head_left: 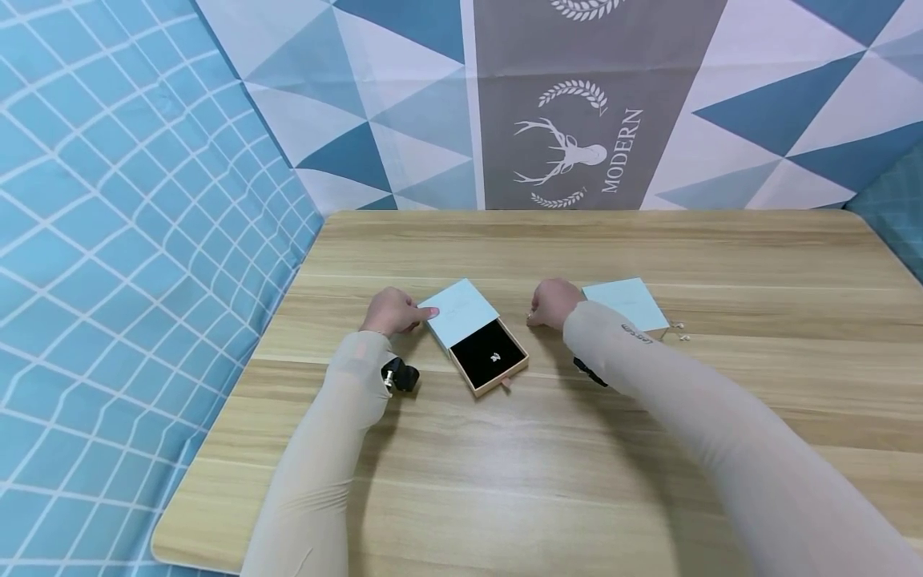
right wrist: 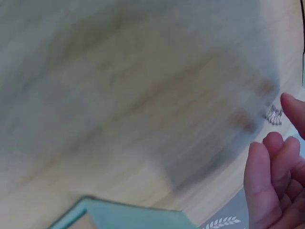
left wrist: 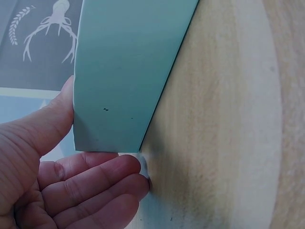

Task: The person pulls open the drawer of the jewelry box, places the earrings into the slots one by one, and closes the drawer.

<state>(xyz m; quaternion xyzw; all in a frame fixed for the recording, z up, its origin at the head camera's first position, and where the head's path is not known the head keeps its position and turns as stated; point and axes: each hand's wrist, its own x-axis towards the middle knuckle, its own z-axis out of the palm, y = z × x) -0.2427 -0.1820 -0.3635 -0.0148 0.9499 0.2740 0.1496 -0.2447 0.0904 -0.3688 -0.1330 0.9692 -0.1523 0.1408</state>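
Note:
My left hand [head_left: 395, 311] holds the pale blue sleeve [head_left: 459, 312] of a drawer-style jewellery box at its left corner. In the left wrist view the thumb lies along one side of the sleeve [left wrist: 128, 76], with the loosely bent fingers below its end. The box's drawer [head_left: 513, 375] is pulled partly out. On its black lining sits a small shiny jewellery piece [head_left: 495, 357]. To the right of this drawer my right hand [head_left: 555, 303] is low over the table, pinching a small fan-shaped silver jewellery piece [right wrist: 274, 116] at its fingertips.
A second pale blue box [head_left: 627, 302] lies to the right, partly behind my right forearm. Beside its right corner are small jewellery pieces [head_left: 680, 331]. A ribbon tab [head_left: 507, 384] sticks out from the drawer front. The wooden table [head_left: 461, 497] meets a patterned cloth backdrop [head_left: 404, 104].

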